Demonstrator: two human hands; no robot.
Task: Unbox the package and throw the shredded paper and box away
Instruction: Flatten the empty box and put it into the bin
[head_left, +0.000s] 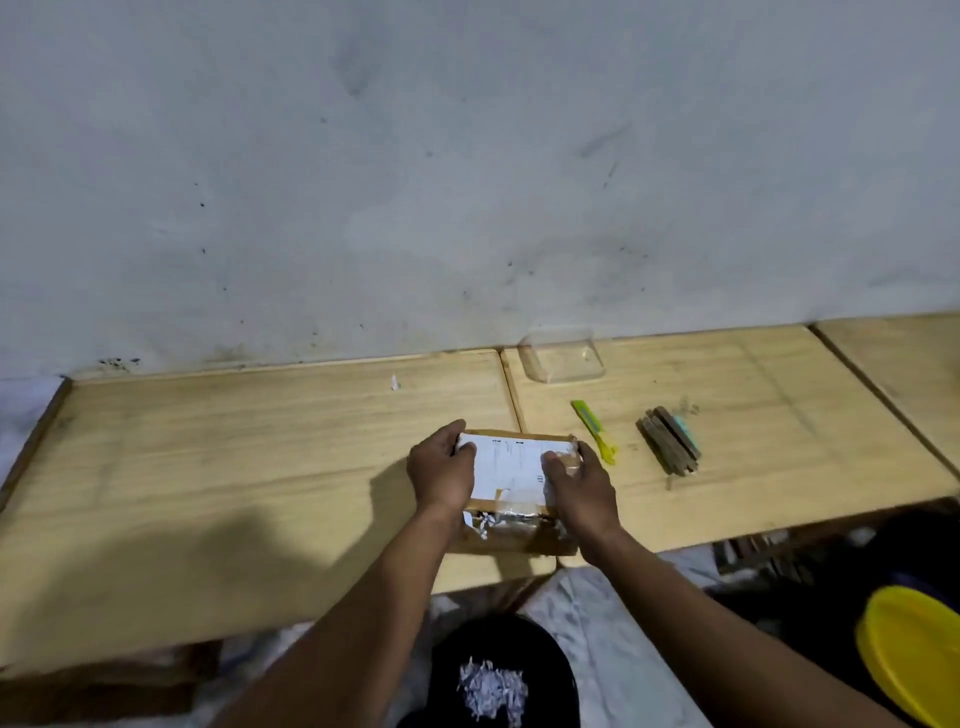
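Cardboard box (514, 483) sits at the near edge of the wooden tabletop (260, 467), over the seam where two boards meet. A white shipping label covers most of its top, with strips of clear tape across it. The near side looks torn, and bits of shredded paper (480, 522) poke out along that edge.

Both hands are on the box. The left hand (441, 467) grips the left end, fingers curled over the far top corner and thumb lying across the label. The right hand (582, 483) clasps the right end the same way, fingers wrapped around the side and thumb pressed on top. Each hand is closed around the cardboard.

Just right of the box, near the right hand, lies a yellow-green utility knife (595, 431), pointing away at a slant. Farther right is a small bundle of dark wooden sticks (670, 441) with something pale green under it. A clear plastic tray (563, 356) rests by the wall (467, 156) at the back.

Below the tabletop edge, between the forearms, stands a black bin (545, 654) with a clump of white shredded paper inside. A yellow lid (914, 649) shows at the lower right.
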